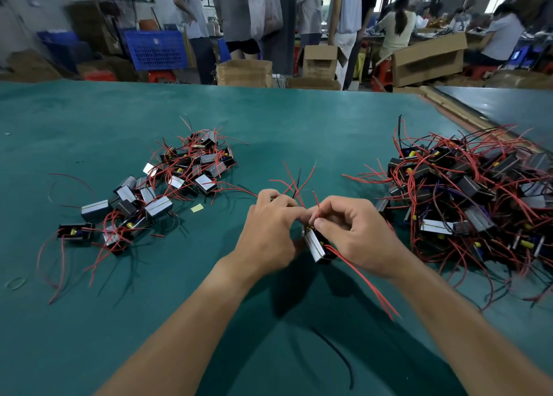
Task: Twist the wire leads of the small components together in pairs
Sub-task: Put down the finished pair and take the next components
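Between my two hands hangs a small black component (315, 244) with a shiny metal side, held above the green table. My left hand (269, 231) grips it from the left, its fingertips pinching the wire leads at the top. My right hand (353, 231) pinches the thin red leads (299, 183) between thumb and forefinger just above the component. Red and black lead ends fan upward past my fingers. Two longer red wires (368, 285) trail down to the right from the component, and a black wire (338, 356) dangles below.
A loose pile of components (158, 192) with red wires lies on the green table (269, 120) to the left. A bigger, tangled heap (478, 198) sits at the right. A small yellow scrap (197, 208) lies near the left pile. Cardboard boxes and several people stand beyond the table.
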Demonstrator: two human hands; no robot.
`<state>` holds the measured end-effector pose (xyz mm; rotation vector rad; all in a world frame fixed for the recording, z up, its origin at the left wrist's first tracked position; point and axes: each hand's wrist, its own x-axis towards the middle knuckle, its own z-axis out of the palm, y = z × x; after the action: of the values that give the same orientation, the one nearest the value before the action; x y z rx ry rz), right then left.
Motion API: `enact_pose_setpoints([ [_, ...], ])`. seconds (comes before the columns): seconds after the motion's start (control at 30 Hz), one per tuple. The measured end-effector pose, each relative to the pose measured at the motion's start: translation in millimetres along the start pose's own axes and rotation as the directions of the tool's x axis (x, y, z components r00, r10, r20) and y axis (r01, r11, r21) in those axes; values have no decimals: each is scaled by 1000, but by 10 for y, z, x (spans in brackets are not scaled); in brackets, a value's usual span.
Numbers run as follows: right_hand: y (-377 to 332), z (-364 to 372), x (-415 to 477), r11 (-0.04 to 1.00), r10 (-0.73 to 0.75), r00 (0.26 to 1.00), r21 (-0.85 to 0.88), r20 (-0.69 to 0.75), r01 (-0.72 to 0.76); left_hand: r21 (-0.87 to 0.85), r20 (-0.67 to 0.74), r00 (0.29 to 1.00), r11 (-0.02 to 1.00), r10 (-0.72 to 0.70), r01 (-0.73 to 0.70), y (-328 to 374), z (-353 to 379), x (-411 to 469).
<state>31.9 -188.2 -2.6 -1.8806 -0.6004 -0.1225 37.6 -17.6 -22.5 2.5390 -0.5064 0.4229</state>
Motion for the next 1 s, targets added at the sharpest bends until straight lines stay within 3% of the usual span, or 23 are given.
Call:
enact_pose_setpoints([
  [0.2, -93, -63, 23, 999, -39, 953, 7, -301, 43, 36, -78, 981, 982, -180, 183, -47, 6, 30],
  [0.33, -37, -134, 52, 996, -36, 926, -93, -377, 1, 47, -103, 967, 970, -233, 239, -70, 8, 39],
  [0.57, 44, -142, 47, 961, -16, 949, -265, -313, -72, -14, -204, 933, 954, -297, 301, -90, -2, 32],
  [0.73, 186, -148, 52, 889, 139, 978, -415, -156, -193, -74, -243, 895, 927, -374, 367, -125, -35, 38],
  [0.9, 240, -155, 55, 929, 117, 987, -341, -107, -147, -77, -322, 852, 909, -412, 411, -139, -83, 44],
  [1.0, 253, -168, 57, 926, 139, 985, -339, -103, -166, -88, -317, 861, 916, -399, 392, -142, -80, 49],
])
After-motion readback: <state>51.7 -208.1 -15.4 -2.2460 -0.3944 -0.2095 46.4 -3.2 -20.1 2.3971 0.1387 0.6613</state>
